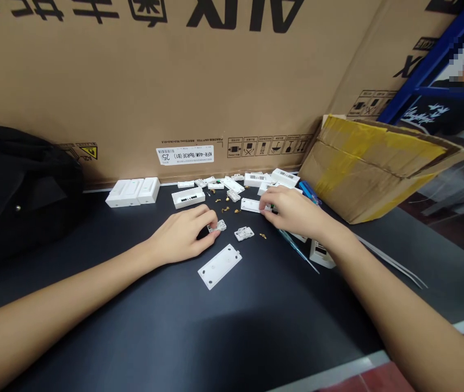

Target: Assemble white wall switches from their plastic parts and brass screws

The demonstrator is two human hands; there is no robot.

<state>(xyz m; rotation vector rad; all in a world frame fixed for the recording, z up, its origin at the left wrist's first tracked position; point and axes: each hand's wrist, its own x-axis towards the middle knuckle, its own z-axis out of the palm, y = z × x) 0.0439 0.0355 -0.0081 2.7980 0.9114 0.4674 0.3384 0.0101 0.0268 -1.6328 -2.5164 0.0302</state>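
My left hand (185,233) is closed, thumb and index finger pinching a small white plastic part (219,226) close to the tabletop. A similar white part (243,233) lies just to its right, and a flat white cover plate (220,267) with dark holes lies nearer to me. Farther right, my right hand (291,209) curls its fingers over the right end of a white plastic plate (250,205); the palm side is hidden. Small brass pieces (226,209) are scattered between the hands, with one brass piece (263,236) below the right fingertips.
White housings (189,197) and other white parts crowd the back. Stacked white boxes (132,192) stand left, near a black bag (19,190). A screwdriver (299,251) lies beneath my right wrist. An open cardboard box (362,169) and white cable ties (395,263) are right. Large cartons (174,87) wall the back.
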